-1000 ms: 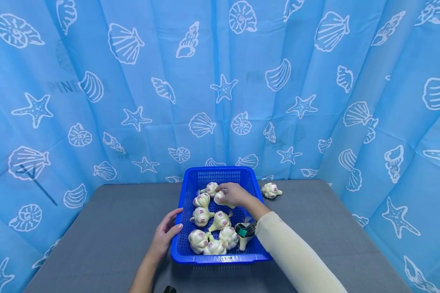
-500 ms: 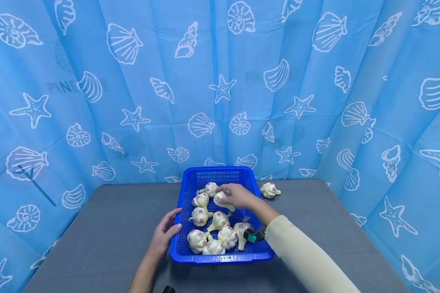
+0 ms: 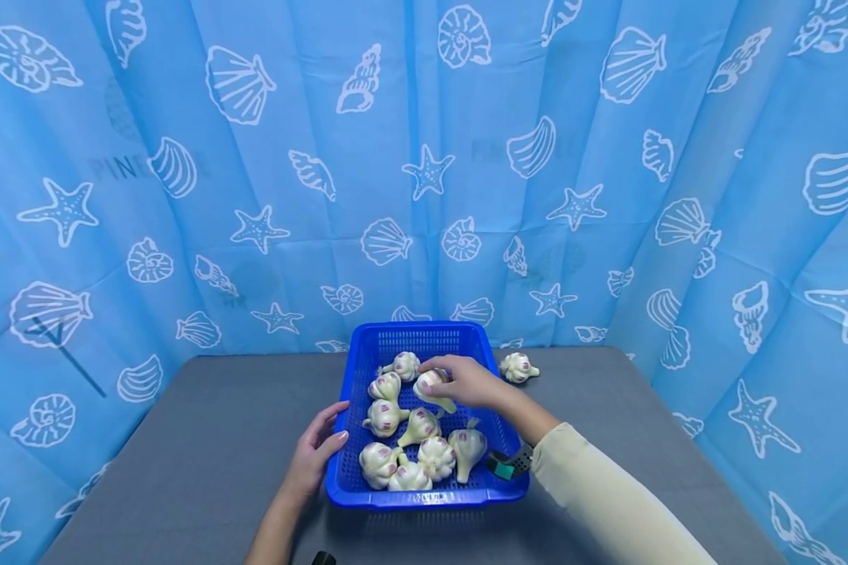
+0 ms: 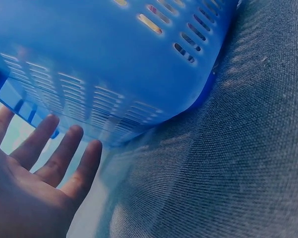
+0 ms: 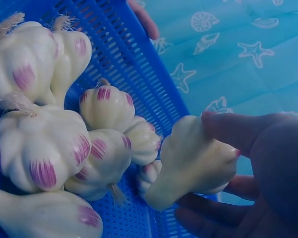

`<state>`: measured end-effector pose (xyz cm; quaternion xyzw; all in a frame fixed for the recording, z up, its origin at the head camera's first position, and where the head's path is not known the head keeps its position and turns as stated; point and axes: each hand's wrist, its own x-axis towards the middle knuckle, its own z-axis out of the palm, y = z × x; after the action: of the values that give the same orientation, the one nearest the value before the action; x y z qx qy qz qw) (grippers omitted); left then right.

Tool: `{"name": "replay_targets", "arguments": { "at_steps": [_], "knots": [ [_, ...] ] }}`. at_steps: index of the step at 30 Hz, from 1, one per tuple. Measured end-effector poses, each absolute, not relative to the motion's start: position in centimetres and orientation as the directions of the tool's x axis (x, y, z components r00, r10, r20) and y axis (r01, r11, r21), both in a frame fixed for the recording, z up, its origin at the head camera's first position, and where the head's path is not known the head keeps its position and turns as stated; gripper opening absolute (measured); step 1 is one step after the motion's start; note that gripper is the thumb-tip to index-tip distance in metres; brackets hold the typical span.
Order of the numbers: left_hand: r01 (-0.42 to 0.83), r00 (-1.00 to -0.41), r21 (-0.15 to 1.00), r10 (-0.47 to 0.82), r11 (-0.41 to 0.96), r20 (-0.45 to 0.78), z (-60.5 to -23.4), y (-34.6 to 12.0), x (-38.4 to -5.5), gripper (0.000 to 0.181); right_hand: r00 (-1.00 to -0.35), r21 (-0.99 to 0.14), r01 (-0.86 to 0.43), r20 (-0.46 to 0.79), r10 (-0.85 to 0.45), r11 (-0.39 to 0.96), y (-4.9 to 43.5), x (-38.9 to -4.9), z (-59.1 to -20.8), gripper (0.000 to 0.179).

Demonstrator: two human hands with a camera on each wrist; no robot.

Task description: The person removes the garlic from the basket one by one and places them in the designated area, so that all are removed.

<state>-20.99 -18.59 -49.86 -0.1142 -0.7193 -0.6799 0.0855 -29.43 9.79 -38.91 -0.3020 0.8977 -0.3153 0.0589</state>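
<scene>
In the head view a blue plastic basket (image 3: 459, 496) stands on the table, holding several white garlic bulbs with purple streaks, such as one bulb (image 3: 386, 417) near its left side. My right hand (image 3: 466, 379) pinches a garlic bulb (image 5: 191, 158) between thumb and fingers, over the far right part of the basket; its stem points down toward the near side. My left hand (image 3: 313, 451) rests at the basket's left rim. In the left wrist view its fingers (image 4: 64, 158) are extended and spread beside the slotted outer wall.
One more garlic bulb (image 3: 518, 367) lies on the grey table cloth (image 3: 254, 439) just right of the basket's far corner. Behind the table hangs a blue curtain (image 3: 424, 259) with white shell prints. A small black object (image 3: 323, 558) shows at the bottom edge.
My right wrist and forearm have swung outward to the right, while the hand has kept its hold on the garlic bulb and shifted only slightly. The left hand stays at the rim.
</scene>
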Motion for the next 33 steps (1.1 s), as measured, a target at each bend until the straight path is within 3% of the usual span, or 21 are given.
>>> {"name": "replay_targets", "arguments": {
  "at_steps": [20,33],
  "knots": [
    [0.264,-0.964,0.963,0.043,0.05,0.262,-49.7,-18.6,-20.8,0.044,-0.793,-0.597,-0.551,0.157,-0.588,0.583,13.3,-27.4,-36.9,0.036],
    [0.27,-0.962,0.962,0.04,0.044,0.268,-49.7,-18.4,-20.8,0.045,-0.773,-0.592,-0.602,0.263,-0.578,0.535,15.3,-26.4,-37.7,0.037]
  ]
}}
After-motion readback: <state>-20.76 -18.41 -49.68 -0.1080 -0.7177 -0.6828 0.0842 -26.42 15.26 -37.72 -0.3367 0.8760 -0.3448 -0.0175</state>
